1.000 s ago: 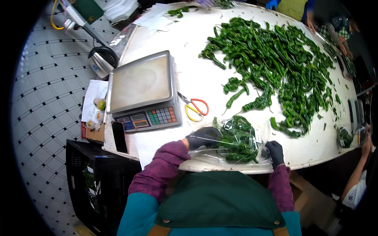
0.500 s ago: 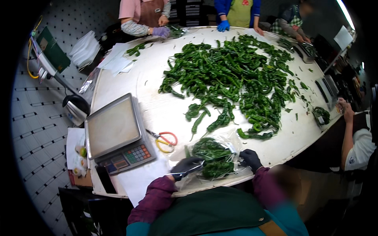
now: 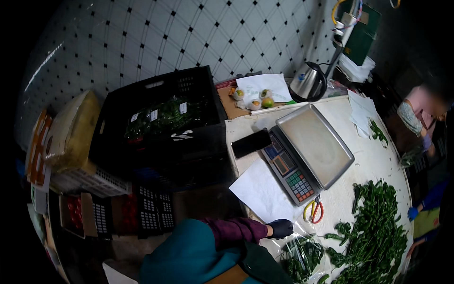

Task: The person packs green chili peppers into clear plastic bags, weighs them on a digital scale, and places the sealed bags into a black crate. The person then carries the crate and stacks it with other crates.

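Head view, looking down and tilted: at far left, we find a yellowish wrapped bundle [image 3: 71, 135] above an open carton [image 3: 89, 218] of red items. Next comes a large black crate [image 3: 215, 97], with labelled packs of green produce [image 3: 163, 118] inside. From the lower edge, our left arm [image 3: 236, 231], in a teal and purple sleeve, reaches right onto the white table [image 3: 339, 196]. Beyond it lie a white sheet [image 3: 262, 189], a black phone [image 3: 250, 143] and, past the phone, several small fruits [image 3: 267, 102].

Our left hand [image 3: 281, 228], in a black glove, has its fingers curled in at the edge of a clear bag [image 3: 302, 258]; we cannot tell whether they pinch the plastic. The bag, filled with green peppers, lies on the table near the lower edge. Our right hand is out of view, so we cannot tell its state.

Above the bag stand a kettle [image 3: 305, 83] and a flat-topped scale [image 3: 314, 146]; snips [image 3: 316, 202] with red and yellow handles lie just beside the scale. Further right spreads a heap of loose peppers [image 3: 376, 232], then a co-worker's blue glove [image 3: 413, 213] and another co-worker in pink [image 3: 421, 104].
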Demonstrator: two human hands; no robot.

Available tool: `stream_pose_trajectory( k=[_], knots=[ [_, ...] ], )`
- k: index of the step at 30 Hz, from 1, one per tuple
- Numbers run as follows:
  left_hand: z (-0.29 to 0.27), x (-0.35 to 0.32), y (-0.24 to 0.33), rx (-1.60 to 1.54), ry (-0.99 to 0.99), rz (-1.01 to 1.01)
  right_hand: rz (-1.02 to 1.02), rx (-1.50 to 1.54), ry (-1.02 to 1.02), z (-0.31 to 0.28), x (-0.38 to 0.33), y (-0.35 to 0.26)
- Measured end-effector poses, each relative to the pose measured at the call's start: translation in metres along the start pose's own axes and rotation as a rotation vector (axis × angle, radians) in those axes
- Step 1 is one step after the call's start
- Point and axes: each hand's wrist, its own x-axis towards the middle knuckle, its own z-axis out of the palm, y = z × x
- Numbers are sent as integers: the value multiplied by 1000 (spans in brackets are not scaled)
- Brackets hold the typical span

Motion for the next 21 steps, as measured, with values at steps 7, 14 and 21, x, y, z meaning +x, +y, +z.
stream_pose_trajectory(
  k=[7, 14, 21],
  knots=[
    [22, 39, -47, 356, 319, 314, -109, 8, 249, 14, -1, 11],
    [6, 30, -20, -298, 147, -113, -115, -19, 300, 41, 21, -3],
    [18, 58, -19, -47, -83, -108, -168, 21, 411, 38, 12, -1]
  ],
)
